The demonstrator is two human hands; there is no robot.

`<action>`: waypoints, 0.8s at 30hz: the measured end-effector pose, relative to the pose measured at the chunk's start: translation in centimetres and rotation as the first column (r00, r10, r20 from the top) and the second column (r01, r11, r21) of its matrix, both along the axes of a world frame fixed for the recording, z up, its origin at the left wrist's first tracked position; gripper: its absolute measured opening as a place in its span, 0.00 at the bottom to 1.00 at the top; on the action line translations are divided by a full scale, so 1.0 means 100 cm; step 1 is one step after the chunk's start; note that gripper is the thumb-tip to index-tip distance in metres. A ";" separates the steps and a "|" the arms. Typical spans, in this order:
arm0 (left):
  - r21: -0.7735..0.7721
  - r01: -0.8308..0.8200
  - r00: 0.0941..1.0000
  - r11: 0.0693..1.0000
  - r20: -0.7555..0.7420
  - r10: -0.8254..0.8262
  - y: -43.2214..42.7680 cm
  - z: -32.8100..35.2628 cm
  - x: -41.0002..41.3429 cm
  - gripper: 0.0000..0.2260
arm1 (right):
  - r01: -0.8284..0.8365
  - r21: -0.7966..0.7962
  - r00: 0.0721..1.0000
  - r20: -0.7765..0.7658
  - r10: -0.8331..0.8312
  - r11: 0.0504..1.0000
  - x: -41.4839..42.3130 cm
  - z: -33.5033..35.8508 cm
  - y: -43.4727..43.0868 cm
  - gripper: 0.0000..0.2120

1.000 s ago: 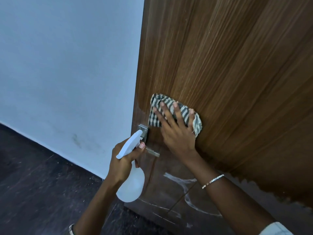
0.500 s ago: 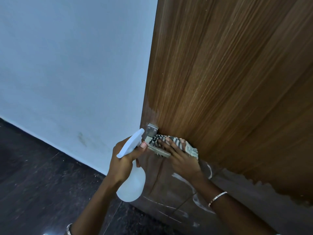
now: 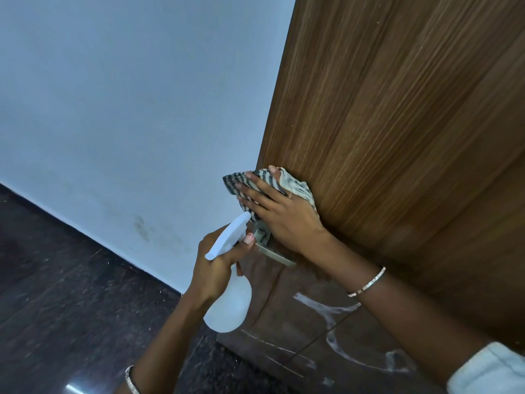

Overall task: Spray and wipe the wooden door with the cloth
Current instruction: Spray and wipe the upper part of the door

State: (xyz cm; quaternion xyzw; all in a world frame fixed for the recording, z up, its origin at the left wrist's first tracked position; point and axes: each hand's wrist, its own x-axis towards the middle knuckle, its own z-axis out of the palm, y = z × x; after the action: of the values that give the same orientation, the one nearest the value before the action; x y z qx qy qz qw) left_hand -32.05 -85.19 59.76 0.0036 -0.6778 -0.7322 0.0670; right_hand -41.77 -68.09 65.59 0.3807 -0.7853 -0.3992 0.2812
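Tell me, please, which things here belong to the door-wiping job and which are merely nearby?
Job: wooden door, striped cloth under the right hand, spray bottle in the left hand.
Merely nearby: door handle, wall, floor.

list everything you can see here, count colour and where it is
brown wooden door: one, brown grain, fills the right side
black-and-white striped cloth: one, flat against the door's left edge, above the handle
white plastic spray bottle: one, white, lower centre, just left of the door edge
silver metal door handle: one, silver, on the door below the cloth
pale blue wall: one, upper left
dark floor: one, near black, lower left
silver bracelets: two, one on each wrist
white sleeve: one, bottom right corner
left hand: one, grips the spray bottle's neck
right hand: one, fingers spread straight, pressing the cloth to the door
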 end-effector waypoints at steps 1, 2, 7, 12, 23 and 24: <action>-0.001 -0.005 1.000 1.000 0.010 0.005 0.000 0.000 0.000 0.21 | -0.001 0.030 1.000 0.005 0.000 1.000 -0.001 0.003 0.000 0.31; 0.004 -0.004 1.000 1.000 0.008 0.004 0.000 0.001 0.000 0.20 | 0.002 0.016 1.000 0.014 -0.002 1.000 0.000 0.005 0.004 0.32; 0.028 0.012 1.000 1.000 -0.004 -0.012 -0.008 0.001 -0.001 0.20 | 0.058 -0.272 0.998 -0.019 -0.066 0.961 0.029 0.012 0.046 0.31; 0.011 -0.003 1.000 1.000 0.001 0.003 -0.013 -0.003 -0.007 0.27 | 0.063 -0.436 0.986 -0.114 -0.124 0.898 0.020 0.025 0.012 0.31; 0.023 -0.004 1.000 1.000 0.004 0.004 -0.016 0.000 -0.010 0.13 | -0.042 -0.218 0.986 0.147 0.075 0.975 0.011 -0.011 0.019 0.27; 0.019 -0.007 1.000 1.000 0.004 0.007 -0.017 0.000 -0.009 0.09 | -0.038 -0.240 0.988 0.136 0.072 0.970 0.015 -0.014 0.024 0.26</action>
State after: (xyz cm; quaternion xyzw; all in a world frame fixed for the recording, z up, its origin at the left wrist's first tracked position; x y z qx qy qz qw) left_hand -32.97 -86.91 59.72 0.0084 -0.6709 -0.7383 0.0682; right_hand -40.31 -65.71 64.22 0.3941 -0.8345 -0.2663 0.2780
